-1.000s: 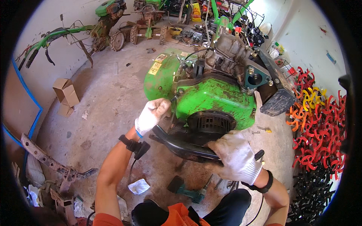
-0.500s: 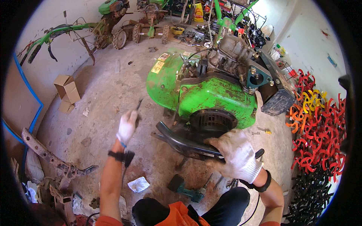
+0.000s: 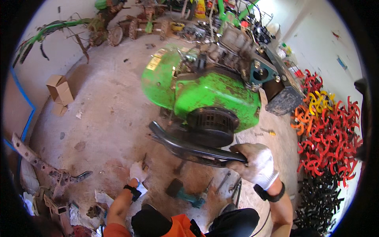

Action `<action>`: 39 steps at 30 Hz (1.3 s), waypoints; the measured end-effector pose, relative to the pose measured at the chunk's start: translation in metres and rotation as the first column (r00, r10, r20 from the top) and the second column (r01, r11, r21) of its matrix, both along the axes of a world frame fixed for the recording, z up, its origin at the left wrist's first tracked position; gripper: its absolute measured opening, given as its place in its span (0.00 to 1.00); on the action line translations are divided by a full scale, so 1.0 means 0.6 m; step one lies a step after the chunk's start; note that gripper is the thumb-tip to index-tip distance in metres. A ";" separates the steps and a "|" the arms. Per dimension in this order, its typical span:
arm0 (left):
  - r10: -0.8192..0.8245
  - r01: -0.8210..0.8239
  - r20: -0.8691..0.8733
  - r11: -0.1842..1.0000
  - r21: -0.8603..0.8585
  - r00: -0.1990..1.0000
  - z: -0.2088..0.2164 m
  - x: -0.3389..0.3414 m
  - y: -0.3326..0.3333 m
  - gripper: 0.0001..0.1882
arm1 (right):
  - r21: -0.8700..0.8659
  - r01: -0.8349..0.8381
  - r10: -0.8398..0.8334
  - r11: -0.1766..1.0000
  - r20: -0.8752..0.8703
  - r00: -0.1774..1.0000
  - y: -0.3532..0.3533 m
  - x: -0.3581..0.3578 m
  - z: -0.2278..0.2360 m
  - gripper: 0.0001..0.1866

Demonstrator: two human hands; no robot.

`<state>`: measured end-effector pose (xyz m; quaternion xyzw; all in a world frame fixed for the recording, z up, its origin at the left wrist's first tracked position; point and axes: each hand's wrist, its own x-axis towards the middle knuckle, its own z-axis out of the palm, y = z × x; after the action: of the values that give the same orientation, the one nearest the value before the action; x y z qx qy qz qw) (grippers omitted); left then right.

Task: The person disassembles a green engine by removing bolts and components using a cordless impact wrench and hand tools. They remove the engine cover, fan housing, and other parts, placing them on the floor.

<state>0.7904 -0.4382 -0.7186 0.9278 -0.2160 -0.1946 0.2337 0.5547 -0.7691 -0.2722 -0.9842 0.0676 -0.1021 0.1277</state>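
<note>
My right hand [image 3: 256,164], in a white work glove, grips the right end of a black tubular bar frame [image 3: 185,147]. That frame is held tilted in front of a green tiller engine [image 3: 215,96] and its black slotted starter cover [image 3: 211,122]. Low on the left, my gloved left hand [image 3: 139,171] is closed and somewhat blurred, close to the floor beside a white scrap of paper [image 3: 142,190]. From its fingers sticks the tip of a thin dark tool [image 3: 145,157], whose kind I cannot make out.
A teal cordless drill [image 3: 187,196] lies before my knees, with pliers [image 3: 237,189] nearby. At right are piles of red tiller blades [image 3: 327,138] and black ones [image 3: 318,201]. A cardboard box [image 3: 60,90] and rusty bracket [image 3: 43,162] are at left.
My left hand has come down and nearer to me with the thin tool, beside the paper. My right hand still holds the bar frame, which has shifted slightly. The whole view has moved a little.
</note>
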 end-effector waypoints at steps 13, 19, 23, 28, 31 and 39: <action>-0.208 0.219 -0.125 0.973 0.080 0.970 -0.008 0.010 -0.057 0.25 | -0.016 -0.034 0.036 0.999 0.113 0.993 0.001 -0.002 -0.017 0.18; -0.210 0.183 -0.140 0.966 -0.183 0.968 0.017 -0.098 0.010 0.20 | -0.049 -0.029 0.030 0.998 0.024 0.999 0.002 -0.004 -0.011 0.24; -0.273 0.256 -0.265 0.962 -0.097 0.925 0.058 -0.174 0.019 0.18 | -0.104 -0.023 0.030 0.994 0.064 0.998 -0.001 -0.009 -0.021 0.25; -0.680 0.670 0.185 0.732 0.121 0.709 0.076 -0.265 -0.059 0.16 | -0.129 0.009 0.001 0.992 0.075 0.997 -0.009 -0.016 -0.033 0.22; -0.851 0.877 0.308 0.472 0.090 0.426 0.036 -0.332 -0.144 0.16 | -0.147 -0.008 0.018 0.989 0.067 0.998 -0.010 -0.017 -0.028 0.21; -0.904 0.905 0.077 0.423 0.032 0.420 0.033 -0.328 -0.194 0.18 | -0.143 -0.073 0.082 0.987 0.060 0.995 -0.013 -0.004 -0.015 0.21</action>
<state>0.5937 -0.5549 -0.6986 0.6722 -0.6912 -0.2496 0.0901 0.5520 -0.7768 -0.2814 -0.9888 0.0177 -0.1339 0.0638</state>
